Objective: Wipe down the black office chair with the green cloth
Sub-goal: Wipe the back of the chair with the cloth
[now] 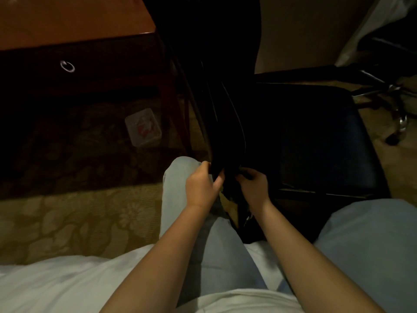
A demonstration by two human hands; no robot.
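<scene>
No text, brand or number can be read anywhere. A red mark is seen on the clear box (143,127) on the floor (67,222), but it is too blurred to be made out.

The chair (316,136) right of the desk (79,41); box (143,127) on carpet (67,211) beneath desk
</scene>
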